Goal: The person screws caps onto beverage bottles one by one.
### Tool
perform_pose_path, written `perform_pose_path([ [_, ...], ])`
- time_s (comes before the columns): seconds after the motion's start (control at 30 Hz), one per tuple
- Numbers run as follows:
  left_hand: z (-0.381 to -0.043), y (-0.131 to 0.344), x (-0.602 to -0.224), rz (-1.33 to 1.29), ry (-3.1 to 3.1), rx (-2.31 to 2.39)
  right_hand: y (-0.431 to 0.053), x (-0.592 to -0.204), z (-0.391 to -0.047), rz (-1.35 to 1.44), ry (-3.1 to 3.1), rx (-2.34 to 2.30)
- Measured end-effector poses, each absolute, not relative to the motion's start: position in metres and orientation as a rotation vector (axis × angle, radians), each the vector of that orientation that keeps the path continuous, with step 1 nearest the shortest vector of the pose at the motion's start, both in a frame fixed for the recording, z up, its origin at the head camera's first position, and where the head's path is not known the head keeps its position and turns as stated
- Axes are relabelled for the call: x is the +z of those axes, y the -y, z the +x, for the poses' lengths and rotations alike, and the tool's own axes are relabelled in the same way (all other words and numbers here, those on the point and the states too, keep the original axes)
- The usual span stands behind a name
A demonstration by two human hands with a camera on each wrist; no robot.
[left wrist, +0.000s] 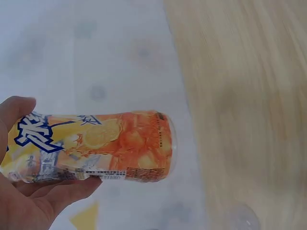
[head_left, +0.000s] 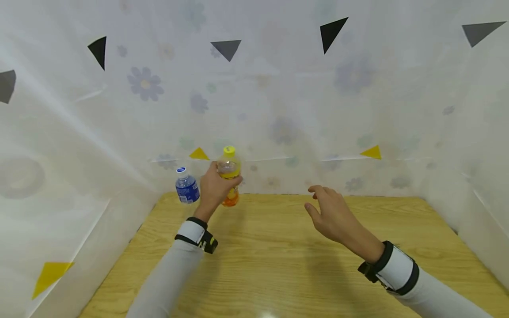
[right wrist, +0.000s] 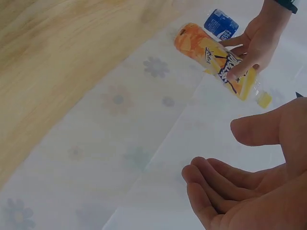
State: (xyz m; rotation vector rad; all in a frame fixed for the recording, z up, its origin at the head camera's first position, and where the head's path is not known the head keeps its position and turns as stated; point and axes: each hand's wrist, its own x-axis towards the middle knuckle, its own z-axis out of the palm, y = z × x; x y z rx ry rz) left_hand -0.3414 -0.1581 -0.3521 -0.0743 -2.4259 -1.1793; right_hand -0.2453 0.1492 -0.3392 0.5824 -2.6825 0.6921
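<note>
My left hand (head_left: 214, 185) grips a drink bottle (head_left: 232, 197) with a yellow cap and an orange and yellow label. In the left wrist view, thumb and fingers wrap the upper part of the bottle (left wrist: 129, 143), and its base is apart from the wooden table. A smaller bottle (head_left: 188, 190) with a blue label and white-and-blue cap stands just left of that hand. My right hand (head_left: 332, 214) hovers above the table to the right, holding nothing, fingers loosely bent and thumb apart. The right wrist view also shows the drink bottle (right wrist: 194, 43) in the left hand.
The wooden table (head_left: 262, 265) spreads below both hands. A pale flower-patterned sheet (head_left: 278, 101) hangs behind it and at both sides, with black, grey and yellow triangles on it. Bands are strapped round both wrists.
</note>
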Motion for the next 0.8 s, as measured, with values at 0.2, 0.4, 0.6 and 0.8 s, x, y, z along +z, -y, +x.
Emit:
perform_pose_path([
  [0.2,-0.353,0.194,-0.372,0.124,2.435,-1.151,-0.154,-0.351,-0.25,0.6,2.679,0.67],
  [0.4,-0.353,0.2,-0.399,0.178,2.427,-1.139,-0.155,-0.359,-0.251,0.584,2.711,0.681],
  [0.6,-0.351,0.199,-0.415,0.229,2.392,-1.096,-0.154,-0.363,-0.25,0.569,2.738,0.691],
  [0.8,-0.351,0.198,-0.419,0.248,2.387,-1.083,-0.154,-0.364,-0.251,0.559,2.766,0.699],
])
